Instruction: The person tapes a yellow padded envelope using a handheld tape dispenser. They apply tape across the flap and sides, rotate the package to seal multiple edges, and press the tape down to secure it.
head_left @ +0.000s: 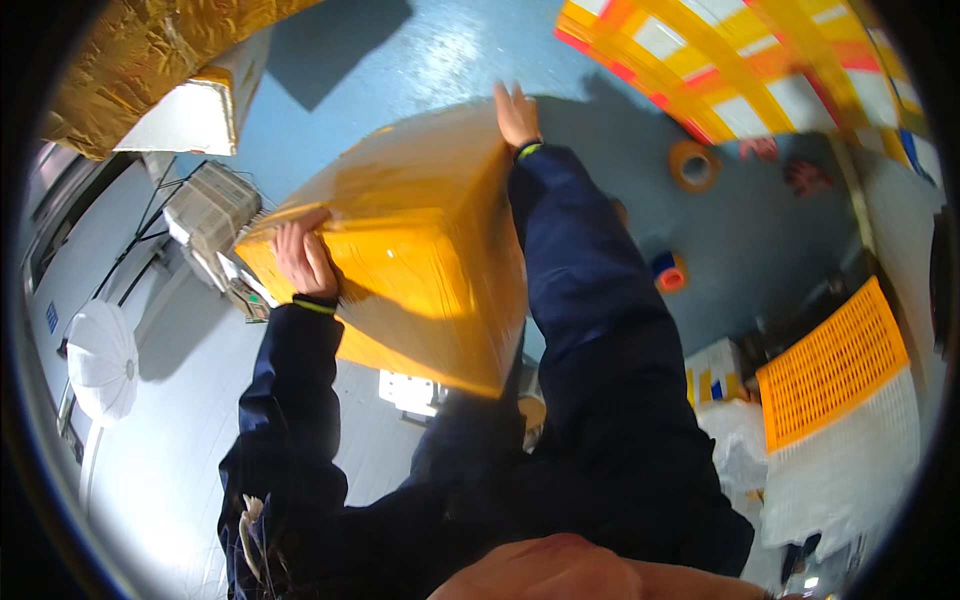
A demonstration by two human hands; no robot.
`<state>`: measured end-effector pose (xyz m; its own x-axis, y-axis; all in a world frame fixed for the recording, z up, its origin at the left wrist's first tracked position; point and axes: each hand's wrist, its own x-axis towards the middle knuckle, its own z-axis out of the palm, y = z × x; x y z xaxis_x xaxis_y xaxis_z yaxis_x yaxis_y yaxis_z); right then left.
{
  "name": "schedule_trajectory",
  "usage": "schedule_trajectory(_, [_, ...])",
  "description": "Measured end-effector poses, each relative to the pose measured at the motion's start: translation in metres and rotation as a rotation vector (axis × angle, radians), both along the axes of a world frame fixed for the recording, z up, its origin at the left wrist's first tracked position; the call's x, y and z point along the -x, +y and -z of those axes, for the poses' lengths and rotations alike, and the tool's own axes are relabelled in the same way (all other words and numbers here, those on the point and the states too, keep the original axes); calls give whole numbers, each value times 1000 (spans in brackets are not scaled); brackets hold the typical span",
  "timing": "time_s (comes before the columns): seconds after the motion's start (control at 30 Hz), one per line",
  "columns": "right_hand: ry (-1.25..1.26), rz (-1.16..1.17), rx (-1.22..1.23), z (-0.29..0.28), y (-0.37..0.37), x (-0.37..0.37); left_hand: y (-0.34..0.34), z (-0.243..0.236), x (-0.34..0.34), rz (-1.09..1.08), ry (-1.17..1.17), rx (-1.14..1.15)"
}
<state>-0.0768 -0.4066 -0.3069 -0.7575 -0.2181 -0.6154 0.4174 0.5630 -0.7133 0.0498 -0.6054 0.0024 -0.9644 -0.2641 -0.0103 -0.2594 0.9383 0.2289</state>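
A large box point(400, 255) wrapped in glossy yellow tape stands tilted in front of me, above my legs. My left hand point(305, 260) grips its left upper edge, fingers bent over the corner. At the box's far right corner my right hand point(517, 117) rests against the side with its fingers stretched out, pointing away from me. My right forearm runs along the box's right face and hides part of it. The underside of the box is out of sight.
On the blue-grey surface at right lie a tape roll point(693, 166), a smaller red-and-blue roll point(669, 271) and reddish gloves point(805, 177). A taped striped box point(720, 65) fills the upper right. An orange basket point(835, 365) is at lower right, a white umbrella-shaped lamp point(103, 362) at left.
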Motion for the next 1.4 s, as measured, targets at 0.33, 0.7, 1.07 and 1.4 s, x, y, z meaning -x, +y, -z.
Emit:
schedule_trajectory(0.33, [-2, 262, 266, 24, 68, -120, -8, 2, 5, 54, -89, -55])
schedule_trajectory(0.7, [-501, 455, 413, -20, 104, -138, 40, -15, 26, 208, -185, -196])
schedule_trajectory(1.07, [-276, -508, -257, 74, 122, -152, 10, 6, 56, -117, -79, -28])
schedule_trajectory(1.4, [-475, 368, 693, 3, 23, -39, 27, 3, 65, -94, -93, -73])
